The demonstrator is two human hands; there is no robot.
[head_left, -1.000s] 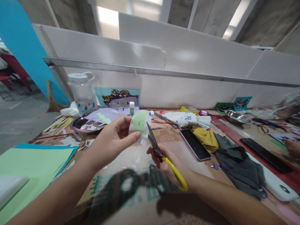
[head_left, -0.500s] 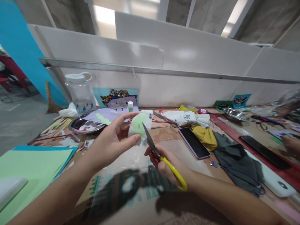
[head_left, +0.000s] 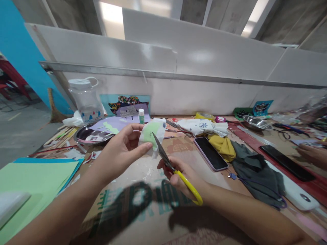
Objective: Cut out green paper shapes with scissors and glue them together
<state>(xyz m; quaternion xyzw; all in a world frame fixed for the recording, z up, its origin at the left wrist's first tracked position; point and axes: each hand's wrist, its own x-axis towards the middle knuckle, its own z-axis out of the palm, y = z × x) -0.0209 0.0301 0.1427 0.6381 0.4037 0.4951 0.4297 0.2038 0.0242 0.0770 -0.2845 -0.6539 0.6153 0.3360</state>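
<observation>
Between the thumb and fingers of my left hand [head_left: 121, 149] is a small piece of white cloth [head_left: 160, 129], with a light green paper shape [head_left: 147, 133] lying on it. Its edge is curved, and a dark blue mark shows near the upper right corner. My right hand [head_left: 187, 175] grips a pair of scissors [head_left: 187, 185] by the yellow handles. The blades look closed or nearly so, pointing up and left in front of the green paper. Whether they touch the cloth I cannot tell. Both hands are above a cardboard sheet [head_left: 133, 170] with green printing.
Light green paper sheets [head_left: 33, 183] lie at left. Behind are a metal dish [head_left: 84, 137], a clear water bottle [head_left: 87, 98] and a glue stick [head_left: 141, 116]. Rightward lie a phone [head_left: 211, 154], yellow cloth [head_left: 222, 148] and dark grey cloth [head_left: 255, 173]. Another person's hand [head_left: 313, 153] is at far right.
The cloth has turned slightly in my left hand, showing more of its upper edge. The scissor tips have shifted a little left. At far right the other person's hand has moved further into view.
</observation>
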